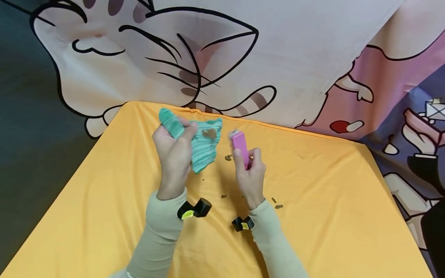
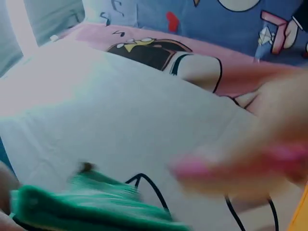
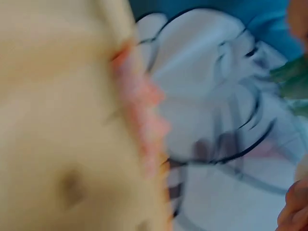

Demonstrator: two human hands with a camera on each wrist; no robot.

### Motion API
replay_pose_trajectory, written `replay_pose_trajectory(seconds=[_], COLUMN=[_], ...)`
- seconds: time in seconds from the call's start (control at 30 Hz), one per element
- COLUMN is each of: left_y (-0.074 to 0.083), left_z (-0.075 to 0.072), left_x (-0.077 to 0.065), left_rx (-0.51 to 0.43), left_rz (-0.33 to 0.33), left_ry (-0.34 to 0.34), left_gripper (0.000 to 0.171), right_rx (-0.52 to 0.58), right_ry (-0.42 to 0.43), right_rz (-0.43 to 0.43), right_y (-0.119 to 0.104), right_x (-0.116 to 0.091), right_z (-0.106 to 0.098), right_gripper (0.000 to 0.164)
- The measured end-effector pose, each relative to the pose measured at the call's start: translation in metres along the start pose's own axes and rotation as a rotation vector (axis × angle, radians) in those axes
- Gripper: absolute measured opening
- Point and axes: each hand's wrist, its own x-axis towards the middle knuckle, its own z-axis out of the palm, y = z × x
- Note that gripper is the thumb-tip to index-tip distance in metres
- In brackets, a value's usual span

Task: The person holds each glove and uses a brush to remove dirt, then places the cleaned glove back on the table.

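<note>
My left hand [image 1: 175,150] grips a green striped knitted piece that looks like a sock [image 1: 205,154], held above the yellow cloth. A brown clump [image 1: 209,133] clings to its face, and one end pokes out past the thumb. To the right, my right hand [image 1: 251,173] holds a pink brush [image 1: 240,146], whose pale, fuzzy side faces the sock without touching it. Blur hides the brush's detail in both wrist views. The sock [image 2: 101,204] fills the bottom of the left wrist view; only a green corner [image 3: 291,79] shows in the right one.
A yellow cloth [image 1: 323,200] covers the table. Small brown crumbs [image 1: 279,206] lie scattered on it beneath and beside the hands. Behind the table's far edge hangs a printed cartoon sheet [image 1: 295,50]. Dark floor [image 1: 38,154] lies to the left.
</note>
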Motion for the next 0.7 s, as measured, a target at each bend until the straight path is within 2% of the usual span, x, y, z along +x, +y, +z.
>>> replay_pose_trajectory(seconds=[0.07, 0.17, 0.23, 0.33, 0.4, 0.47, 0.53, 0.57, 0.7], left_y=[0.005, 0.007, 0.003, -0.008, -0.015, -0.019, -0.020, -0.019, -0.017], left_z=[0.004, 0.013, 0.017, 0.022, 0.024, 0.025, 0.024, 0.024, 0.018], left_x=[-0.004, -0.013, -0.018, -0.022, -0.024, -0.024, -0.025, -0.025, -0.021], left_rx=[0.069, 0.136, 0.148, 0.153, 0.161, 0.168, 0.158, 0.147, 0.055], left_rz=[0.040, 0.044, 0.043, -0.016, -0.084, -0.160, -0.218, -0.232, -0.214], left_ry=[-0.052, -0.155, -0.229, -0.366, -0.443, -0.487, -0.484, -0.458, -0.324], left_gripper=[0.009, 0.005, 0.008, 0.018, 0.025, 0.028, 0.026, 0.025, 0.026], right_rx=[0.079, 0.196, 0.260, 0.288, 0.244, 0.182, 0.118, 0.098, 0.040], right_ry=[0.034, 0.098, 0.109, 0.101, 0.108, 0.113, 0.105, 0.091, 0.017], right_rz=[-0.009, -0.056, -0.085, -0.123, -0.154, -0.186, -0.213, -0.224, -0.252], right_y=[-0.010, -0.025, -0.035, -0.046, -0.050, -0.053, -0.054, -0.053, -0.046], right_x=[0.001, 0.001, 0.001, 0.002, 0.002, 0.003, 0.003, 0.003, 0.000], right_z=[-0.005, -0.014, -0.019, -0.023, -0.024, -0.024, -0.023, -0.022, -0.015], right_gripper=[0.024, 0.024, 0.024, 0.028, 0.033, 0.037, 0.039, 0.038, 0.037])
